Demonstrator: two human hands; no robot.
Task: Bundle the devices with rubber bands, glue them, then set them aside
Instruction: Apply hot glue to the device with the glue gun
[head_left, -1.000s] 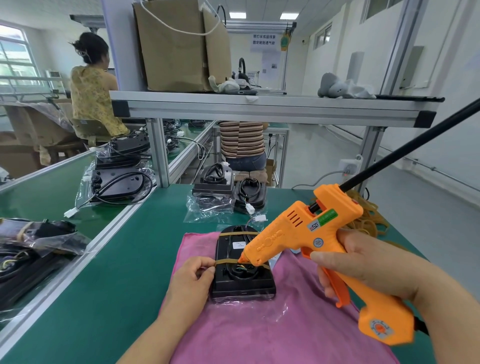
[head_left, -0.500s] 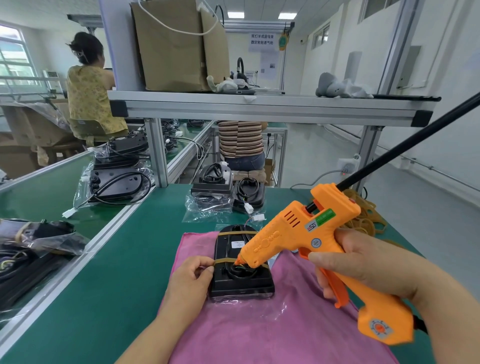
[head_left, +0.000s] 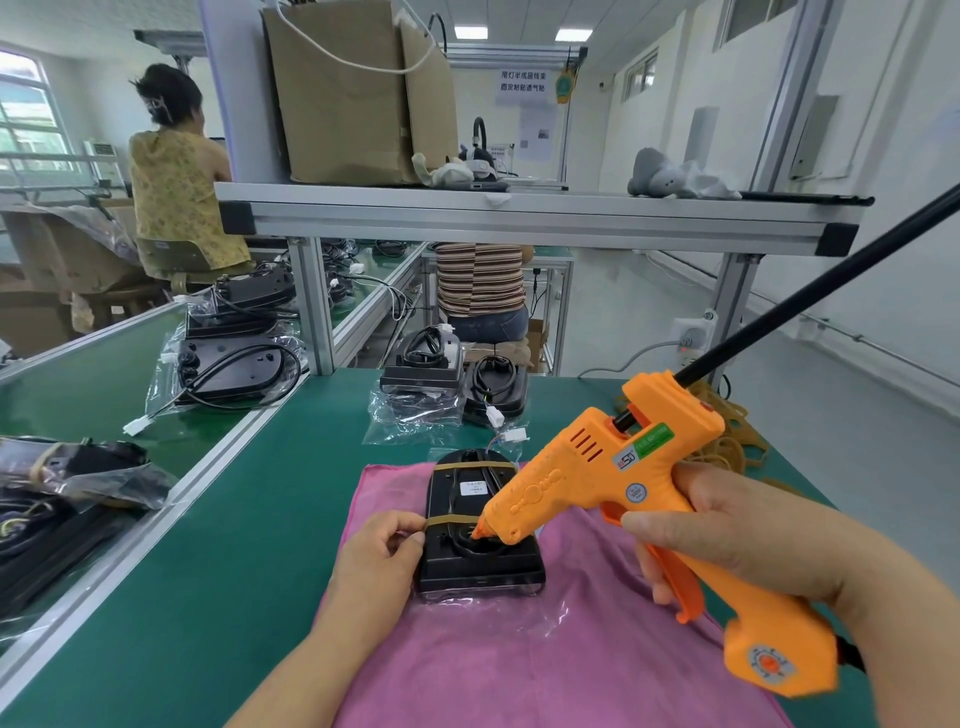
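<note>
A black device (head_left: 478, 564) lies on a pink cloth (head_left: 519, 660), wrapped by two tan rubber bands, with a coiled black cable on top. My left hand (head_left: 382, 558) holds its left edge, fingers pinching at the nearer rubber band (head_left: 451, 520). My right hand (head_left: 737, 535) grips an orange glue gun (head_left: 623, 478); fingers curl round the trigger. The nozzle tip touches the coiled cable on the device.
More black devices in plastic bags (head_left: 447, 384) stand behind the cloth. A pile of loose rubber bands (head_left: 727, 441) lies at the right. Bagged devices (head_left: 234, 364) sit on the left bench. Two people sit beyond the metal shelf frame (head_left: 519, 218).
The glue gun's nozzle has shifted slightly left and down along the device's cable. My left hand has stayed at the device's left edge.
</note>
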